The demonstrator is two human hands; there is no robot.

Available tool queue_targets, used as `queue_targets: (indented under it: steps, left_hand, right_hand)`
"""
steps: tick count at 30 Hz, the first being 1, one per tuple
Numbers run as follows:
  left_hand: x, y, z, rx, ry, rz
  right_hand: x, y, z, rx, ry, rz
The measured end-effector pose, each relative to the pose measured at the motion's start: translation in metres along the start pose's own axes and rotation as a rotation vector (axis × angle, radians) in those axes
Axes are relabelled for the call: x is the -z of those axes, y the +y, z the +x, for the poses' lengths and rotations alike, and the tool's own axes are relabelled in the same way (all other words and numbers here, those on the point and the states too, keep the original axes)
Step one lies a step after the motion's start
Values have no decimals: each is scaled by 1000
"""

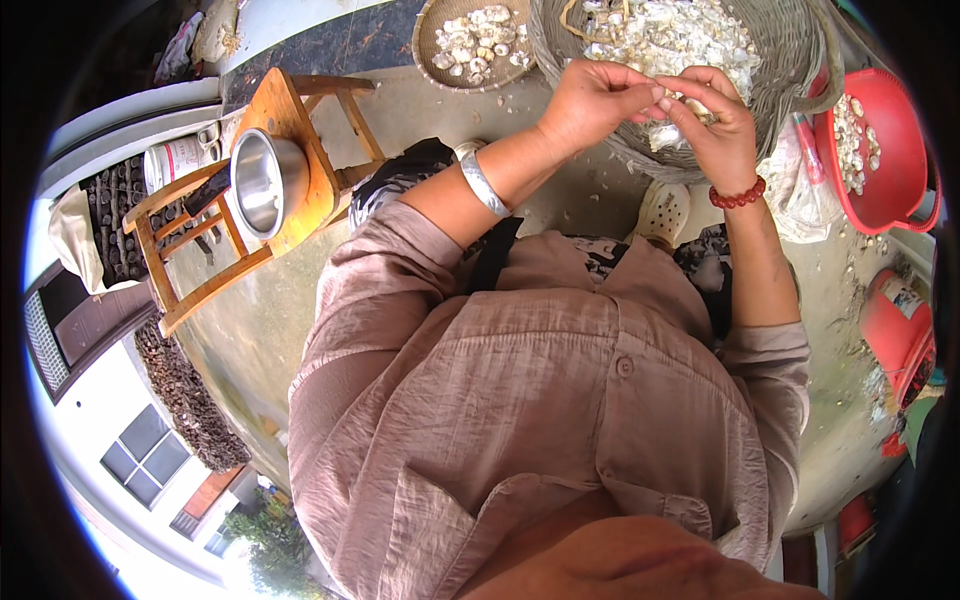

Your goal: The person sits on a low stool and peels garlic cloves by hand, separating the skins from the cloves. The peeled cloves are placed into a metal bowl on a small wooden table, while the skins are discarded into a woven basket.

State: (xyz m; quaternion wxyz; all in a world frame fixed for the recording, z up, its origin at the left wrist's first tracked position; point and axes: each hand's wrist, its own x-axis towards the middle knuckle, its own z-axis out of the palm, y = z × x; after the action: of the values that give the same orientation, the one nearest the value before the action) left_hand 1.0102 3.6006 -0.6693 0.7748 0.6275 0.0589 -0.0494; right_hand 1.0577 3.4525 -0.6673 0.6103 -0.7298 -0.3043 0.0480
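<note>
My left hand (pixel 592 101) and my right hand (pixel 712 124) meet above a large grey wicker basket (pixel 787 45), thumbs and forefingers pinched close together. Whatever small thing may be between the fingertips is hidden. Papery white garlic skins (pixel 675 45) fill much of the basket. A piece of garlic (pixel 699 111) shows below my right fingers, though I cannot tell whether it is held or lies in the basket. Beyond my left hand, a shallow round woven tray (pixel 427 52) bears garlic bulbs and cloves (pixel 476 45).
A wooden chair (pixel 262 112) on the left carries a steel bowl (pixel 266 184) and a dark-handled tool (pixel 206 191). On the right is a red plastic basin (pixel 892 165) with garlic cloves (pixel 851 142), beside a white sack (pixel 799 187). A red bucket (pixel 892 322) lies tipped on the concrete floor.
</note>
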Motion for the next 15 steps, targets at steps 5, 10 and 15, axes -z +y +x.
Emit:
queue_targets:
  steps: [5,10,15]
  left_hand:
    - [-1,0,-1,-42,4,60]
    - [4,3,0,6,-49,71]
    - [5,5,-1,68,-72,63]
  right_hand:
    - [4,-1,-1,18,-53,-168]
    - [5,-5,0,102,-47,-286]
    - [4,-12,2,107,-9,-328]
